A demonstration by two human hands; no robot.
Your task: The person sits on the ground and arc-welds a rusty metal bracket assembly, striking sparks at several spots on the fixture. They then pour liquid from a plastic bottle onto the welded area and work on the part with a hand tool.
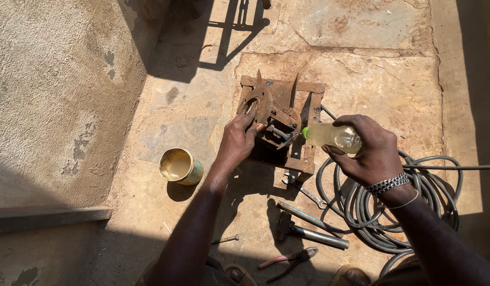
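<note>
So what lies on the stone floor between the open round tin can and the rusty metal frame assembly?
In the head view, only the person's left hand and forearm cross between round tin can and rusty metal frame; the floor beneath is bare stone.
</note>
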